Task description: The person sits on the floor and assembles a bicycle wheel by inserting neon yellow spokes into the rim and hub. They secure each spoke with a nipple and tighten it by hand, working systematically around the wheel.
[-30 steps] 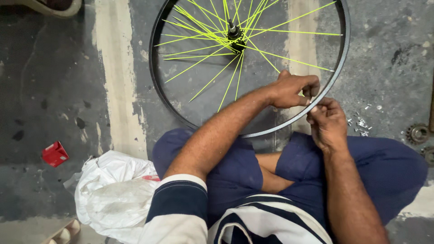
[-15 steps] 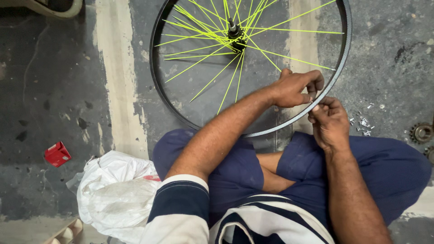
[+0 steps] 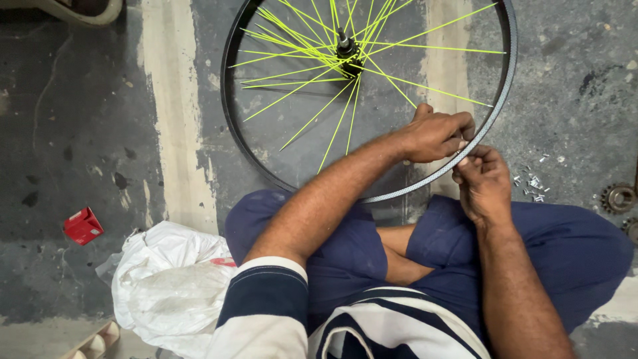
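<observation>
the big black round bike wheel with bright yellow wire spokes lies on the grey floor at 12 o'clock. the left hand grips its rim at 4 o'clock. the right hand pinches something tiny beside it. small silver bits lie at 3 o'clock.

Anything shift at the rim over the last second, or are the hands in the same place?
Hardly anything moved. The left hand still grips the rim from inside the wheel, and the right hand stays pinched against it from outside, fingers working at the same spot. The view drifted slightly. Spokes, hub, white bag, red box and the small metal bits lie as before.
</observation>
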